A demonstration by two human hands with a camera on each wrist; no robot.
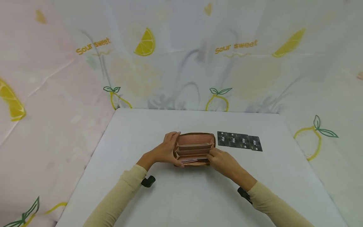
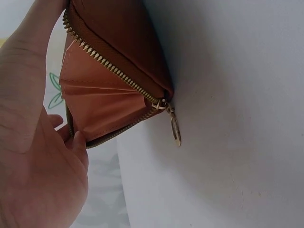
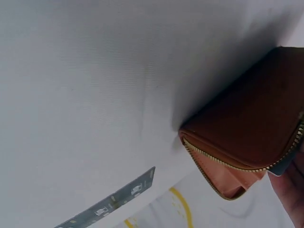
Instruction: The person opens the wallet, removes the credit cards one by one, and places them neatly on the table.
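A brown zip-around wallet (image 1: 195, 151) stands unzipped on the table, its pinkish-tan compartments spread apart. My left hand (image 1: 167, 149) grips its left end, with the thumb along the front edge and the fingers behind. In the left wrist view, the brass zipper pull (image 2: 175, 128) hangs from that end of the wallet (image 2: 114, 95). My right hand (image 1: 224, 160) is at the front right of the wallet and pinches a dark card (image 3: 282, 166), whose corner shows beside the fingers at the zipper edge. Most of this card is hidden. Pale card edges (image 1: 188, 161) show in the front pocket.
To the right of the wallet, several dark cards printed "Vip" (image 1: 239, 141) lie in an overlapping row on the white table (image 1: 175, 195). A lemon-printed cloth (image 1: 181, 63) hangs behind the table and at its sides.
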